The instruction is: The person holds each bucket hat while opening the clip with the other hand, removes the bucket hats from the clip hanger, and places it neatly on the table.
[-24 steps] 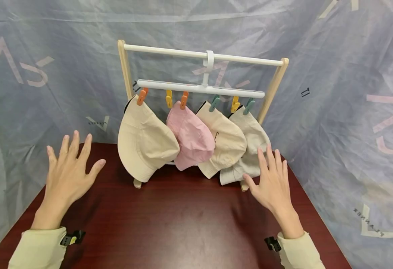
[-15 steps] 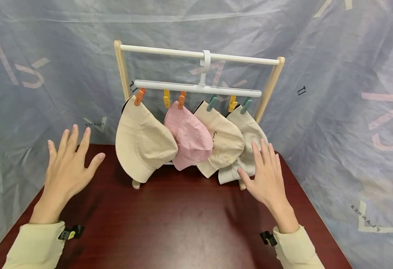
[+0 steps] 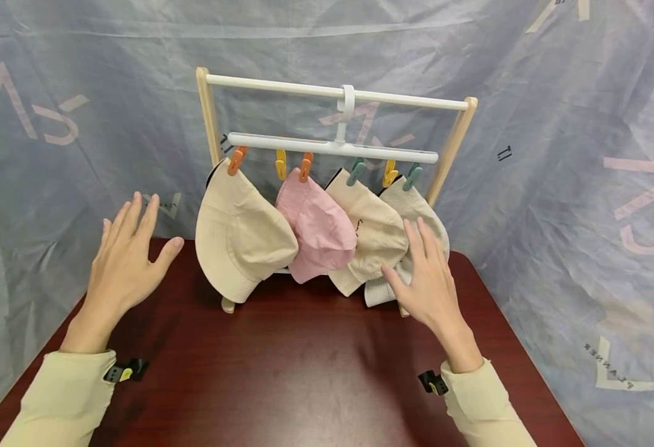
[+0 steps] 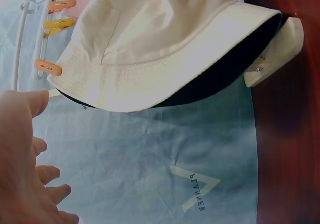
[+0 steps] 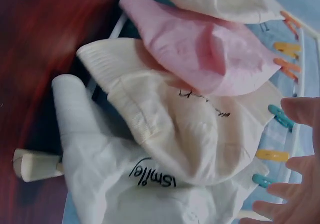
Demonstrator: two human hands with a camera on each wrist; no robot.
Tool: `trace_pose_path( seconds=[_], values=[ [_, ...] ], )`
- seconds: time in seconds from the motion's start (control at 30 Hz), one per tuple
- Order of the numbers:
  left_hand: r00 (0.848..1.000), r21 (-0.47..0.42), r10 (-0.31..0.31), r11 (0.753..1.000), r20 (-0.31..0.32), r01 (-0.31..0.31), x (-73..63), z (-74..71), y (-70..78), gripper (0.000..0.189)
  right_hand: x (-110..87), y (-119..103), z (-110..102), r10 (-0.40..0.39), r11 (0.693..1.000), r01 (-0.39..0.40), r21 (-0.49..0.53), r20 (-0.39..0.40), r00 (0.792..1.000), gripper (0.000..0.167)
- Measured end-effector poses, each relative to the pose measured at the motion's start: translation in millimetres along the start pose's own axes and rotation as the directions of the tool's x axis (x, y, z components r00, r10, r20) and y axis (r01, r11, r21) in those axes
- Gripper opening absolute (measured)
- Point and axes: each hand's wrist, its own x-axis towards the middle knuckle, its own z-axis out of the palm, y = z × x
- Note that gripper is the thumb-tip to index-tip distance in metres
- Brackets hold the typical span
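Observation:
My left hand (image 3: pixel 125 264) is held up with fingers spread, to the left of a cream bucket hat (image 3: pixel 243 233). My right hand (image 3: pixel 427 285) is raised too, fingers straight, and overlaps the pale grey cap (image 3: pixel 430 217) in the head view. Between them hang a pink cap (image 3: pixel 323 226) and a cream cap with dark lettering (image 3: pixel 379 233). Orange clips (image 3: pixel 237 161), yellow clips (image 3: pixel 281 164) and green clips (image 3: pixel 356 172) line a white hanger bar (image 3: pixel 287 144). Neither hand holds anything. In the right wrist view the grey cap (image 5: pixel 155 199) reads "iSmile".
The hanger hooks over the white top rail (image 3: pixel 271 85) of a wooden-sided rack (image 3: pixel 454 149). This stands at the back of a dark red table (image 3: pixel 304 372). Grey printed cloth (image 3: pixel 556 217) surrounds the table at the back and sides.
Both hands have moved inward and up in the head view, the left one rightward and the right one leftward across the grey cap. The hats and rack stay put.

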Motion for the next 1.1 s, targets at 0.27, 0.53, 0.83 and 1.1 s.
trace_pose_path(
  seconds=[0.27, 0.53, 0.83, 1.1],
  values=[
    [0.999, -0.109, -0.048, 0.993, 0.009, 0.048, 10.0, -2.1, 9.3, 0.080, 11.2, -12.4, 2.7, 0.019, 0.997, -0.021, 0.077, 0.036, 0.999, 0.086],
    [0.999, -0.207, -0.044, 0.978, -0.026, 0.038, 20.8, 1.0, 9.3, 0.076, 22.9, -24.0, 5.9, -0.008, 0.983, 0.000, 0.185, 0.041, 0.999, 0.082],
    [0.998, -0.289, -0.017, 0.957, -0.061, -0.001, 33.2, 4.3, 9.9, 0.072, 37.1, -39.0, 11.9, -0.071, 0.948, 0.072, 0.310, -0.015, 0.997, 0.078],
    [0.998, -0.345, -0.049, 0.938, -0.045, 0.030, 39.2, 5.8, 8.2, 0.068, 48.2, -54.1, 17.7, -0.111, 0.910, 0.107, 0.401, -0.013, 0.994, 0.076]
  ],
)
